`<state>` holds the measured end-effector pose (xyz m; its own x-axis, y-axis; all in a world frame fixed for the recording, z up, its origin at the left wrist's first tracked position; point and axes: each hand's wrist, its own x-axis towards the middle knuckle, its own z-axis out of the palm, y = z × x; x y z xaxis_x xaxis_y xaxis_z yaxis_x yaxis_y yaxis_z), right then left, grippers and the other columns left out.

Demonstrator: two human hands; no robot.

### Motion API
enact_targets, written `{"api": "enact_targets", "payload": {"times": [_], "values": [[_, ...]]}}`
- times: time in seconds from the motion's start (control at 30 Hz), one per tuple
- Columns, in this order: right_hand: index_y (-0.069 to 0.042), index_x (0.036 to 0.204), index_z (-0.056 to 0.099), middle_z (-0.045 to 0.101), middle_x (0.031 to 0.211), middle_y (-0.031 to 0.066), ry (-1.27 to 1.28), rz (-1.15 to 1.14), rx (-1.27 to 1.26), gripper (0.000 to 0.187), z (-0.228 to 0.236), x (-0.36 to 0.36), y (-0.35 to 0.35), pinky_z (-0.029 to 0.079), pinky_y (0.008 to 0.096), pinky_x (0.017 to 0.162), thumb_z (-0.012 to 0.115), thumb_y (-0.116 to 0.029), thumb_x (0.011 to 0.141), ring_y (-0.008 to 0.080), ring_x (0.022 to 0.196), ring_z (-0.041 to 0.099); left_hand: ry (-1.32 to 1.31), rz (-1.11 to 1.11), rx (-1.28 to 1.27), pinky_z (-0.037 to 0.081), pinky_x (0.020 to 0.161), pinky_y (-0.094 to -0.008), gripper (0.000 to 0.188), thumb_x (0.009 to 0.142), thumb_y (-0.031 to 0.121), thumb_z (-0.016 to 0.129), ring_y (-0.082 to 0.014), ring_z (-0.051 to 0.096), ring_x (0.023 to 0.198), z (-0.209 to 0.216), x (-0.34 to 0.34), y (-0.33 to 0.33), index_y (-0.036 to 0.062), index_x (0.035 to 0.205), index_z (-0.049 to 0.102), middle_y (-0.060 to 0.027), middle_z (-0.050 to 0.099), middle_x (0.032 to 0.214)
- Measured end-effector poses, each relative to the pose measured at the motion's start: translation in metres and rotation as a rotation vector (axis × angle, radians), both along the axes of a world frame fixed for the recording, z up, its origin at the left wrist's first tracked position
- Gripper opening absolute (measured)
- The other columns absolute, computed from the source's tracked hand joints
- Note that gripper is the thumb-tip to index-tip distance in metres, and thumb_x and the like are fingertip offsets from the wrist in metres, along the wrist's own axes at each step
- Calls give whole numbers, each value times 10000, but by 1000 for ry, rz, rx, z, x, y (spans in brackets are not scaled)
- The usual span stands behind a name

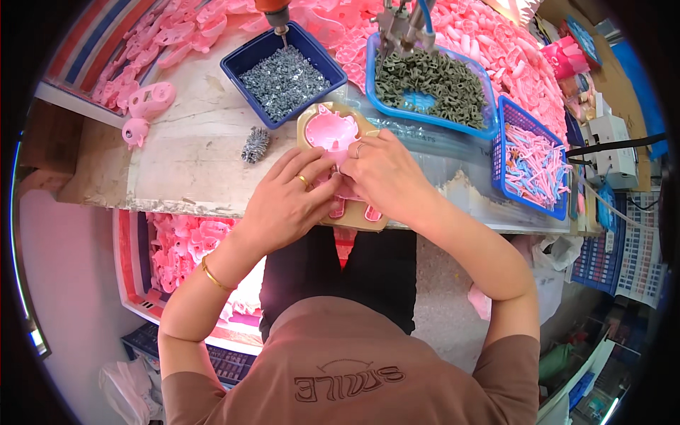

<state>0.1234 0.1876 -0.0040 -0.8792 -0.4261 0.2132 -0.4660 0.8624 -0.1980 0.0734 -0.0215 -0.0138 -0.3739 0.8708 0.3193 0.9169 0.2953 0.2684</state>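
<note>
A pink plastic toy shell [331, 130], hollow side up, lies in a tan holding block [367, 128] at the near edge of the table. My left hand [289, 191] rests over the shell's middle, fingers bent onto it and gripping it. From the right, my right hand [386, 176] reaches in with thumb and fingers pinched together at the shell's centre. What sits in that pinch is too small and covered to make out. Two little pink feet-like ends [372, 212] show below my hands.
Beyond the block stand a dark blue bin of small metal screws [283, 81], a light blue tray of dark green parts [432, 88] and a blue basket of pink and blue pieces [535, 166]. An orange screwdriver [276, 10] hangs above. Pink shells [496, 57] heap behind.
</note>
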Motion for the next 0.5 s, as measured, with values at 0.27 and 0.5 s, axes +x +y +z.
{"api": "enact_targets", "payload": {"times": [0.27, 0.5], "values": [[-93, 851, 670, 579, 889, 45, 61, -278, -95, 137, 13, 33, 10, 432, 388, 782, 726, -177, 759, 243, 928, 556, 27, 51, 5, 369, 1109, -498, 360, 787, 181, 736, -332, 473, 1275, -11, 10, 6, 89, 1117, 627, -108, 549, 1287], [-86, 808, 660, 565, 849, 43, 24, -256, -105, 138, 3, 37, 14, 435, 378, 736, 744, -180, 752, 250, 873, 552, 56, 65, -15, 358, 1114, -508, 359, 793, 182, 738, -328, 465, 1282, -13, 9, 8, 93, 1123, 628, -105, 549, 1269]]}}
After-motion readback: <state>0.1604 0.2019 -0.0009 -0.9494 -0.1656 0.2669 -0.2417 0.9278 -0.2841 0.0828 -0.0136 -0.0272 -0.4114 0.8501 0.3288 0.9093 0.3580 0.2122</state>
